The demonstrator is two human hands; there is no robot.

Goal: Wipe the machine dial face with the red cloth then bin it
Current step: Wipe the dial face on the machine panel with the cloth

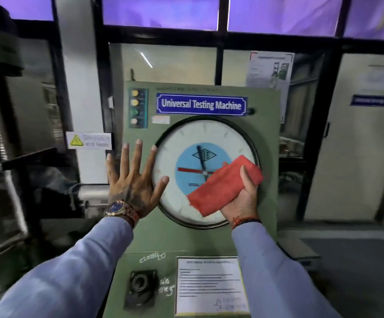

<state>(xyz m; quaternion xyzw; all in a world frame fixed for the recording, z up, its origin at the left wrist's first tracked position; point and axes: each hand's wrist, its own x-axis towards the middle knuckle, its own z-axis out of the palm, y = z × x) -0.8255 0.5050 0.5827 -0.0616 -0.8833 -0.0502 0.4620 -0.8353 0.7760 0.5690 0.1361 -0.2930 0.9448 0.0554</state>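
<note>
A round white dial face [182, 143] with a blue centre, a red pointer and a dark pointer sits in the green machine panel [266, 125]. My right hand [243, 198] grips a folded red cloth [223, 187] and holds it against the dial's lower right part. My left hand [133, 180] lies flat with spread fingers on the panel at the dial's left rim, thumb over the glass. No bin is in view.
A blue "Universal Testing Machine" sign [201, 104] and a column of indicator lamps [137, 109] sit above the dial. Below it are a black knob [140, 285] and a paper notice [209, 285]. Dark machinery [14, 157] stands to the left, a white cabinet [358, 145] to the right.
</note>
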